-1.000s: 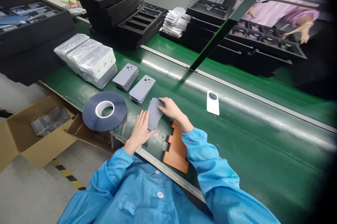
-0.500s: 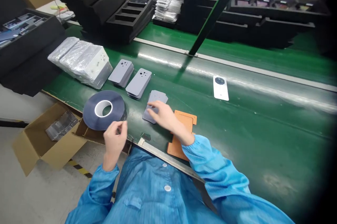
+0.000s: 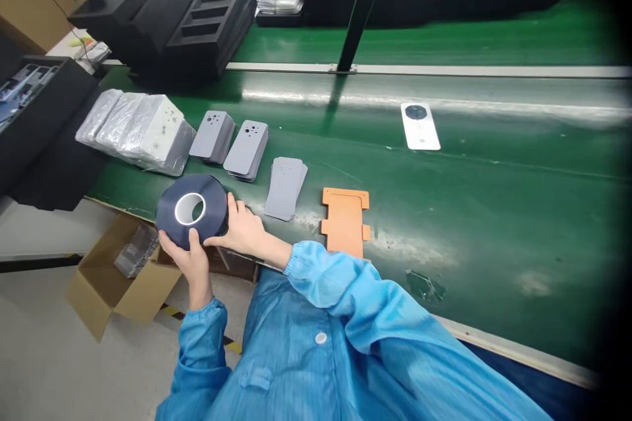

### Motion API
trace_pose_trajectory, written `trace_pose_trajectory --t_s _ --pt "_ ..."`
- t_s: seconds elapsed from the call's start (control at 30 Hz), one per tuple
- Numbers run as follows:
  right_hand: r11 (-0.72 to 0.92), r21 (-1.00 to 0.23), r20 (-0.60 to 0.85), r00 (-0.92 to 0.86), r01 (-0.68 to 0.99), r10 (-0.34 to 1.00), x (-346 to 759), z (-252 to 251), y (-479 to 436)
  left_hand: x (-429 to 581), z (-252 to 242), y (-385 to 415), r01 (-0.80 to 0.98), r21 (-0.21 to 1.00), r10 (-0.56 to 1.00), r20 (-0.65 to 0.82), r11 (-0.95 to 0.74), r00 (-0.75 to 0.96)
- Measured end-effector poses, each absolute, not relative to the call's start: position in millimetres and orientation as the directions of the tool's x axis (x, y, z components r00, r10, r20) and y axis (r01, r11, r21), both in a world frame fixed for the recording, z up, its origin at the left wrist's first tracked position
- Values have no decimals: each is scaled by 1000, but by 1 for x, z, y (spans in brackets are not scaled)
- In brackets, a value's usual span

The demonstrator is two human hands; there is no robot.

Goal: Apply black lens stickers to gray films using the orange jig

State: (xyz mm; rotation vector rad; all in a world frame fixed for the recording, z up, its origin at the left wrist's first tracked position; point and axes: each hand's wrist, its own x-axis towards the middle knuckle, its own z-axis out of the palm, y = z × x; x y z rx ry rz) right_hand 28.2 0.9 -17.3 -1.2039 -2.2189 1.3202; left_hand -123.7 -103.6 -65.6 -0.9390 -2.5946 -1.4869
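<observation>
A large roll of dark blue tape (image 3: 168, 210) with a white core lies at the table's near left edge. My left hand (image 3: 190, 263) grips its near rim, fingers partly under it. On the roll's right side, my right hand (image 3: 245, 230) holds the rim between its spread thumb and fingers. Just beyond my right hand, a small fanned stack of grey phone-shaped sheets (image 3: 285, 187) lies on the green surface. Two taller stacks of similar sheets with camera holes, a left stack (image 3: 211, 136) and a right stack (image 3: 247, 149), stand behind the roll.
An orange jig plate (image 3: 344, 220) lies right of the sheets, with a white phone-shaped panel (image 3: 421, 128) farther back. Plastic-wrapped stacks (image 3: 143, 131) stand at left. Black foam trays (image 3: 207, 22) line the back. A dark post (image 3: 363, 9) rises behind. An open carton (image 3: 106, 276) sits below the edge.
My right hand has left the small grey stack and moved left onto the tape roll. My left hand has shifted from a pinch beside the roll to its near rim. The view has turned.
</observation>
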Motion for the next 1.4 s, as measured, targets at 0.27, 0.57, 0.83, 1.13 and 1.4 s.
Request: trace_pose_trajectory --t_s 0.27,0.57,0.83,1.13,1.4 --pt "256 -820 -152 -626 511 765 31 -20 8 -191 -50 -84 531 836 614 346 142 -709" --pt "123 -894 -179 -596 431 783 74 -22 17 -164 -23 -86 658 697 335 570 286 -750" --pt "-76 -939 -270 -585 334 765 114 -27 13 -41 -29 -98 786 614 845 454 -66 -284" --pt "-87 -972 -212 -661 217 720 121 -20 9 -32 -44 -88 773 627 858 443 -92 -258" --pt "-141 -965 -252 -629 223 735 119 -31 11 -46 -40 -90 777 630 771 498 -8 -396"
